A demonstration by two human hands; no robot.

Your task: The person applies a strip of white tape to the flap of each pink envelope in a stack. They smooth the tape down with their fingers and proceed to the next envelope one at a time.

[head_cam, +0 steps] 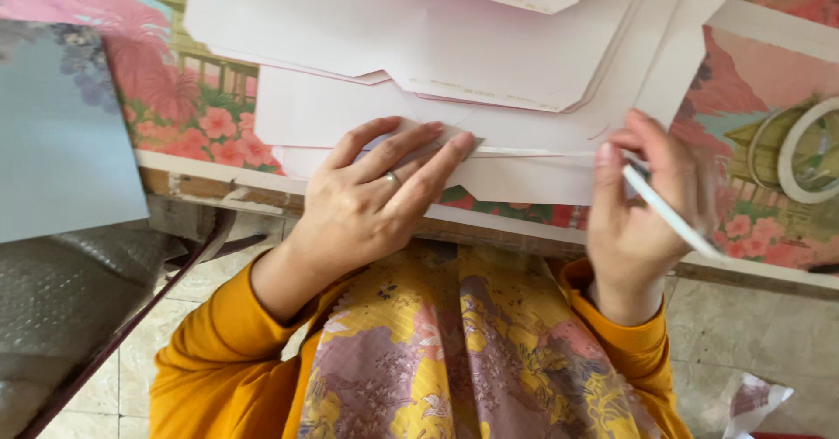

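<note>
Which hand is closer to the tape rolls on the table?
Right. The right hand, gripping a white strip, sits just beside the tape rolls; the left hand presses the pale cardboard sheets, farther away.

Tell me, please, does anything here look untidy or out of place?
The pale pink card sheets lie in a loose, fanned pile with edges not lined up. The left hand presses one folded flap; the right hand holds a white strip.

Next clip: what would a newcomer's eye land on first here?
Probably the fan of pale pink die-cut card sheets across the top, lying on a flower-printed table cover. Below, the left hand, wearing a ring, presses flat on the nearest sheet's folded edge, while the right hand holds a thin white strip.
</note>
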